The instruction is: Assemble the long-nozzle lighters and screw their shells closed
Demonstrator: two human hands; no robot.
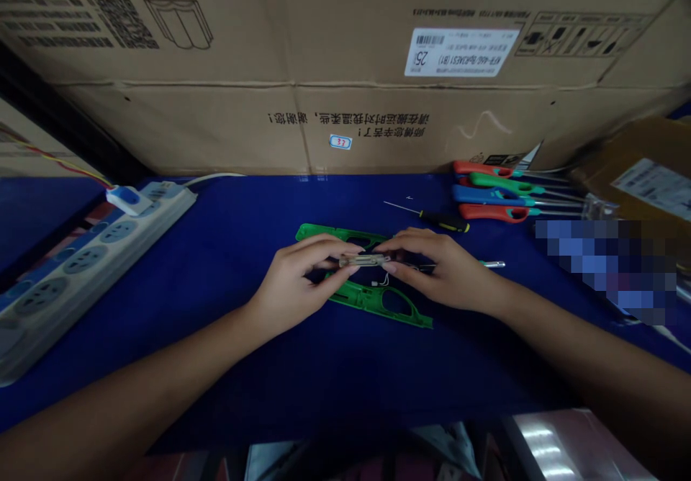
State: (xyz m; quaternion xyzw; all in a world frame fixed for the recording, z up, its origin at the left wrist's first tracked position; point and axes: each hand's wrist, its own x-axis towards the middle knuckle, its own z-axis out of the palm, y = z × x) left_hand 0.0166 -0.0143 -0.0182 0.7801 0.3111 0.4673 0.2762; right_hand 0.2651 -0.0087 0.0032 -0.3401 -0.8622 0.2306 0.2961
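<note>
Between my two hands is a small, clear plastic part (363, 259), long and narrow, with something pale inside it. The thumb and fingers of my left hand (296, 276) pinch its left end. My right hand (440, 268) grips the right end with thumb and fingertips. Under and behind the hands lies one green plastic handle half (318, 232), partly covered by them. Nearer to me is the other green handle half (378, 304), its inner side up. A small white connector with thin wires (380, 281) hangs by the right fingers. A metal rod (494, 264) sticks out past my right hand.
A black and yellow screwdriver (445, 222) lies behind my right hand. Several lighters with coloured handles (494, 193) are stacked at the right, near a cardboard box (637, 178). On the left is a power strip (86, 258) with a plug. A large carton (216, 121) stands along the back.
</note>
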